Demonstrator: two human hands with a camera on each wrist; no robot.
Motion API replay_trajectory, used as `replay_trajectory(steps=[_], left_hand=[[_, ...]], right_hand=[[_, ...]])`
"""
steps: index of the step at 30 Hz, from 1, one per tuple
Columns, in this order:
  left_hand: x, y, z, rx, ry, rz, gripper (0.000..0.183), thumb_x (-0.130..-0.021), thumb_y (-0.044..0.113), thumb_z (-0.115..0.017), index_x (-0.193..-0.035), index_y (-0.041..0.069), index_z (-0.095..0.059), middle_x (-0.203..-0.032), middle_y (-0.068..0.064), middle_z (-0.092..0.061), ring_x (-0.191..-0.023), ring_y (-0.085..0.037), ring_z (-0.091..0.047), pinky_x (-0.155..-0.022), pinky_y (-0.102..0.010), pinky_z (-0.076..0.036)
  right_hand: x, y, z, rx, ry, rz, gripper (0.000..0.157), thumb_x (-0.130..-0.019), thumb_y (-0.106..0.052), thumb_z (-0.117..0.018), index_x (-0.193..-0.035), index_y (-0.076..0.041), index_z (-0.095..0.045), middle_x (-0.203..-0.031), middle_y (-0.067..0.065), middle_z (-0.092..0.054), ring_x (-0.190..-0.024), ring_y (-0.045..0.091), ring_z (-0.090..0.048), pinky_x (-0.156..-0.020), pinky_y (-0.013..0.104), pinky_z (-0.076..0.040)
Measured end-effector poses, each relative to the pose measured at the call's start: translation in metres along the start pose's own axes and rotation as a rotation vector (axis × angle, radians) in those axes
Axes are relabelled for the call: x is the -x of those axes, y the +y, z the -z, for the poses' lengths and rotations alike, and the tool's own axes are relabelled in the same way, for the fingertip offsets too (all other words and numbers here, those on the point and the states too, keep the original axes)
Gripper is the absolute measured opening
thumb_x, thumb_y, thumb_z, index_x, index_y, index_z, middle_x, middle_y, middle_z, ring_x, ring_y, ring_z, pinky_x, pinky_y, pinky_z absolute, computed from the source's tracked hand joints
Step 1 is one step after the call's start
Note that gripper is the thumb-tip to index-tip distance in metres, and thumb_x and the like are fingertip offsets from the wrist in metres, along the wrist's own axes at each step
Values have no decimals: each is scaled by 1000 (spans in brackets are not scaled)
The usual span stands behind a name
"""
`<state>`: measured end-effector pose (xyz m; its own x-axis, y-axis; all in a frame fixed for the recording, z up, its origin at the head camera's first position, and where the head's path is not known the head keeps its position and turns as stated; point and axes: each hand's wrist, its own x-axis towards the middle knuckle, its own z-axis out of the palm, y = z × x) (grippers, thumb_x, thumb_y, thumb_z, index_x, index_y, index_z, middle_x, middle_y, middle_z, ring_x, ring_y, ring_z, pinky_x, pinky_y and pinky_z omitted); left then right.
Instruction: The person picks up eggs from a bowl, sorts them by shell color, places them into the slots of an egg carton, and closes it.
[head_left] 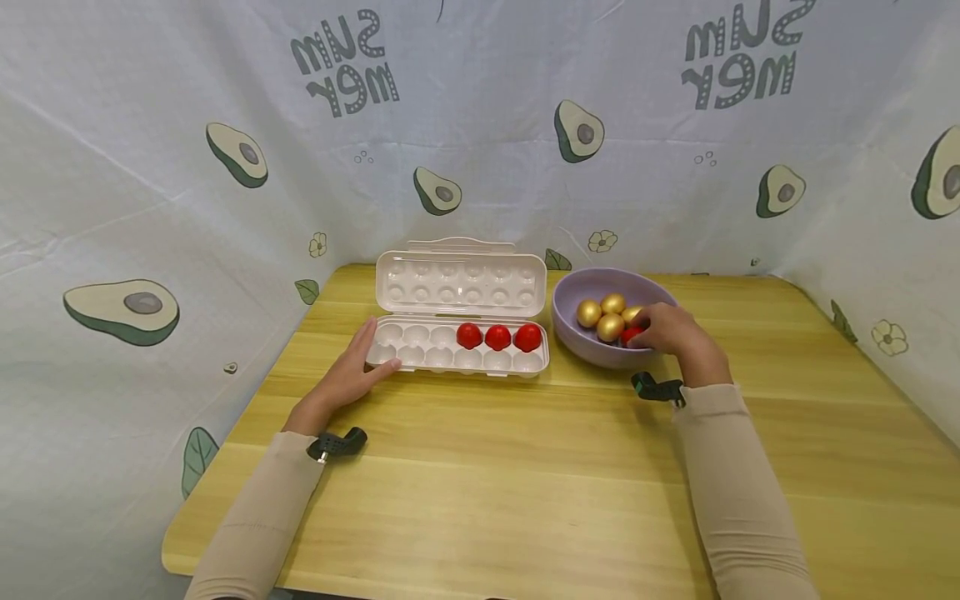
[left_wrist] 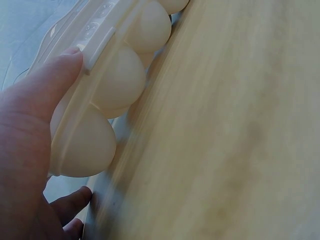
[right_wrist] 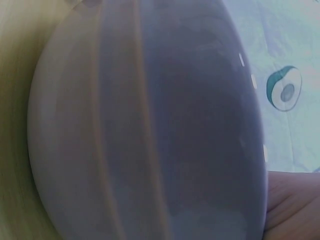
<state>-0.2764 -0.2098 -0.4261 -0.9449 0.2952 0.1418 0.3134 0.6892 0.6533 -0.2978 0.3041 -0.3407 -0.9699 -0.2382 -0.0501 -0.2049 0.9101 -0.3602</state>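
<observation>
A white plastic egg box [head_left: 435, 360] stands with its lid [head_left: 461, 283] raised at the back. Three red eggs [head_left: 498, 337] sit at the right end of its back row. My left hand [head_left: 341, 379] grips the box's left end. In the left wrist view the thumb [left_wrist: 65, 67] lies on the front rim, with other fingers around the end. To the right is a purple bowl [head_left: 600, 354] holding several gold eggs [head_left: 610, 327]. My right hand [head_left: 675, 333] reaches over its right rim and pinches a red egg [head_left: 630, 335] inside. The bowl's wall hides those fingertips in the right wrist view.
Both things stand near the back of a wooden table [head_left: 480, 483]. A white curtain [head_left: 495, 125] printed with avocados hangs behind and beside it. Dark wrist cameras are strapped to both wrists.
</observation>
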Motion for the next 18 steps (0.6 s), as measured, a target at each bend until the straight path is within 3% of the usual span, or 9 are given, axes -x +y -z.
replay_trajectory(steps=[12, 18], left_hand=[[1, 1, 0, 6, -11, 12, 94, -92, 52, -57, -156, 8, -3, -162, -7, 2, -147, -30, -4, -116, -54, -10], [1, 1, 0, 9, -10, 9, 95, -92, 52, -57, -156, 8, -2, -162, -8, 2, -147, -31, -4, -116, -54, -10]], right_hand=[[1, -1, 0, -1, -3, -26, 27, -84, -19, -74, -95, 5, -69, -84, 11, -63, -81, 32, -52, -74, 41, -42], [1, 1, -2, -29, 32, -20, 31, -84, -20, -74, -98, 7, -68, -91, 16, -66, -87, 35, -53, -81, 48, -44]])
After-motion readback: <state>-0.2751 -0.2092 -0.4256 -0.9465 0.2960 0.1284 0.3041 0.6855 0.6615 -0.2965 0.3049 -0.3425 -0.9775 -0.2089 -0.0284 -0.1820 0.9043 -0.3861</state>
